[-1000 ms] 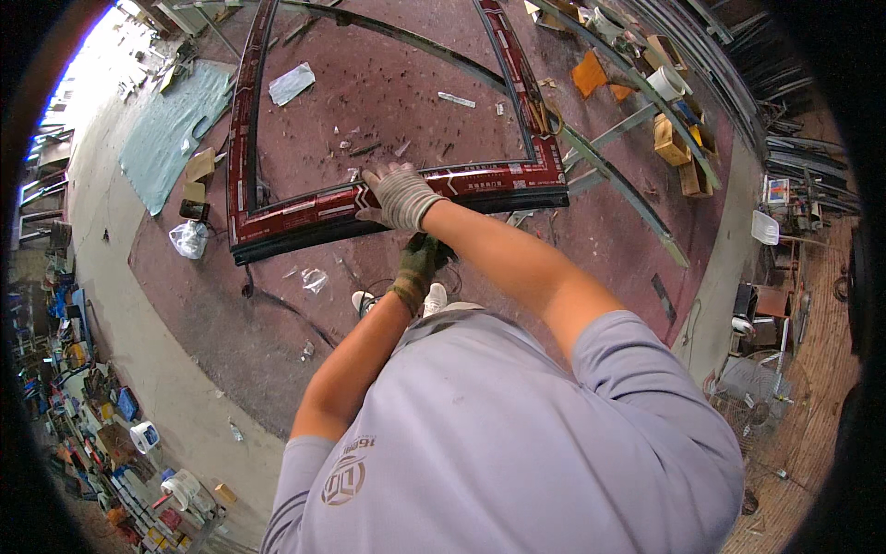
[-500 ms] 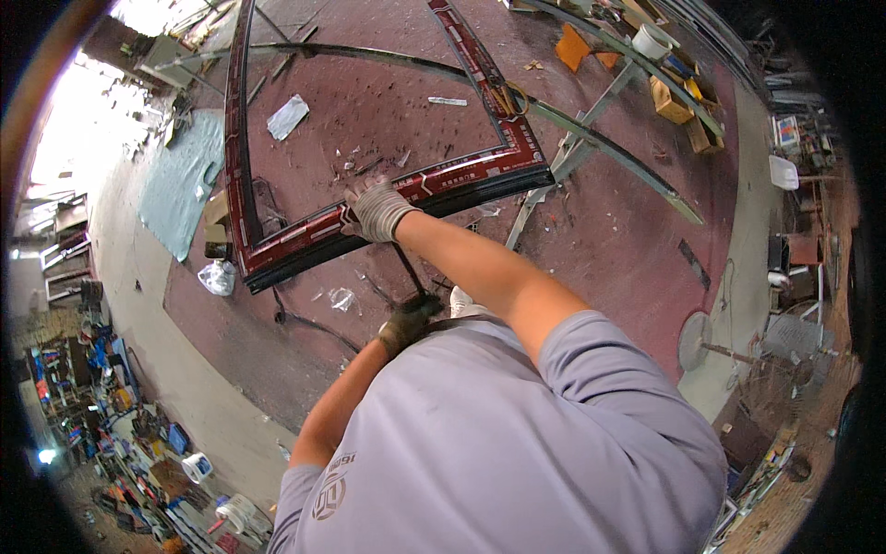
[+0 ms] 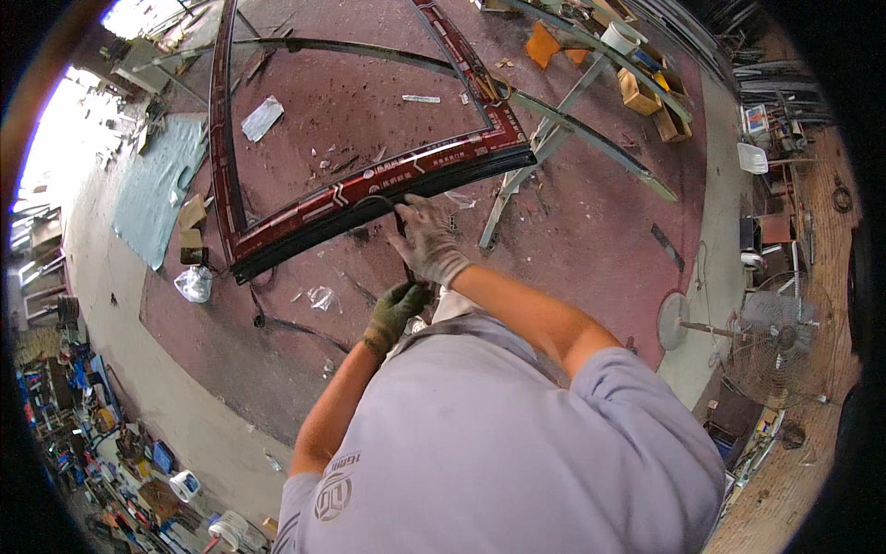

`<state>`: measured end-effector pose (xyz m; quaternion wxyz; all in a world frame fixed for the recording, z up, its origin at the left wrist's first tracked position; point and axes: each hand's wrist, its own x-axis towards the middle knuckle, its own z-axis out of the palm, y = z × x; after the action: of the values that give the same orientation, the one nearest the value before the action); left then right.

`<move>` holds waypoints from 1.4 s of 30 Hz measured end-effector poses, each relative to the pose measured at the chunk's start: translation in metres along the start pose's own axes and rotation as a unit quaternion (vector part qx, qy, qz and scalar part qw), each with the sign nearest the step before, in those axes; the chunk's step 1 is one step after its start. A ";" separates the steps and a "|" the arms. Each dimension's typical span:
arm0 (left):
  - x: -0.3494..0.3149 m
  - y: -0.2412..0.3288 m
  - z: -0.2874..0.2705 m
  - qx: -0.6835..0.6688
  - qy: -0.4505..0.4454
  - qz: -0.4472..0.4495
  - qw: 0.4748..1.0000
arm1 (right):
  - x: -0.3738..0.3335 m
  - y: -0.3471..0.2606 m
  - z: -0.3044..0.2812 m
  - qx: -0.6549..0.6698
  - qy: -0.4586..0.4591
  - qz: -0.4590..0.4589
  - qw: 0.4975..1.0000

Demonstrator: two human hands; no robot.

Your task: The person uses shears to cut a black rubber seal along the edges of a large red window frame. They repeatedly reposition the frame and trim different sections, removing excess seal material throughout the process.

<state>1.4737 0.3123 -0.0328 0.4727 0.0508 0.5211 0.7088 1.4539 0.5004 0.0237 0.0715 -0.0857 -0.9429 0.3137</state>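
A large frame with dark red film (image 3: 305, 208) extends away from me, with a black edge along its near bar. From that edge a thin black rubber strip (image 3: 402, 222) curves out and drops toward my body. My right hand (image 3: 432, 242), in a pale glove, is just below the near bar, its thumb and fingers bent around the strip. Lower and to the left, my left hand (image 3: 397, 312), in a dark green glove, is closed around the strip's lower part. The strip's far end is hidden by my hand and body.
Metal rails (image 3: 591, 138) cross beneath the frame. A plastic bag (image 3: 194, 283) and scraps lie on the red floor. Back right are cardboard boxes (image 3: 639, 92) and a white bucket (image 3: 620, 37). A standing fan (image 3: 775, 337) is at right; cluttered tools (image 3: 101, 415) line the left.
My right hand has come off the frame's near bar and moved down and right to the strip. My left hand has risen slightly, still on the strip. The view has shifted a little.
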 end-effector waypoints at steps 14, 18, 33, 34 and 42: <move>0.086 0.071 0.107 -0.098 0.034 -0.012 0.995 | -0.044 0.108 -0.118 0.309 -0.260 0.169 0.899; 0.143 0.070 0.127 -0.119 0.068 0.012 0.991 | -0.022 0.168 -0.178 0.300 -0.270 0.176 0.898; 0.231 0.169 0.233 0.502 0.075 0.264 0.820 | 0.088 0.307 -0.276 0.250 -0.288 0.091 0.920; 0.249 0.178 0.242 0.553 0.044 0.317 0.769 | 0.092 0.310 -0.275 0.238 -0.275 0.055 0.930; 0.325 0.187 0.275 0.692 -0.118 0.012 0.712 | 0.111 0.319 -0.275 0.210 -0.279 0.053 0.936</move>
<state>1.3353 0.7349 0.1020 0.3541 0.4530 0.8054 0.1439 1.4349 0.9345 0.0579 -0.1946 -0.0277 -0.8316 0.5195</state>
